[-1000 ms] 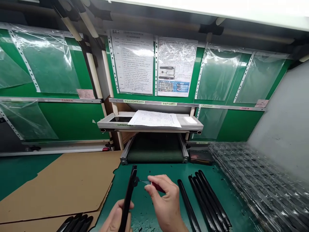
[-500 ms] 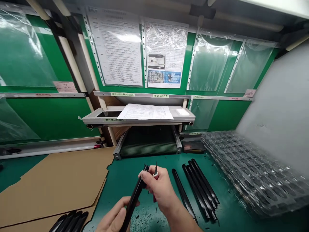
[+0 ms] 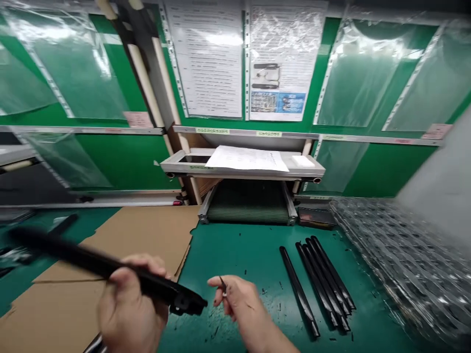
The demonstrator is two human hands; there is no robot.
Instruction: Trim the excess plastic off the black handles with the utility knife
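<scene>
A long black plastic strip (image 3: 79,255) slants across the left side of the head view, its far end smeared by motion. My left hand (image 3: 128,306) is wrapped round its lower part, and a small bracket-like end sticks out past the fingers toward my right hand. My right hand (image 3: 241,299) is apart from the strip, fingers curled around a small pointed tool (image 3: 222,284). Only the dark tip of this tool shows; its handle is hidden in the palm. A single black strip (image 3: 300,291) lies right of my right hand, beside a group of similar strips (image 3: 326,284).
Clear plastic blister trays (image 3: 401,264) are stacked at the right. Flat cardboard (image 3: 147,225) covers the left of the green table (image 3: 235,245). A conveyor belt (image 3: 248,203) stands at the back under a shelf with papers (image 3: 246,158). Black scraps are scattered about the table.
My left hand has swung the black strip left and turned it, away from my right hand. My right hand has come off the strip's end. The view has shifted left and down.
</scene>
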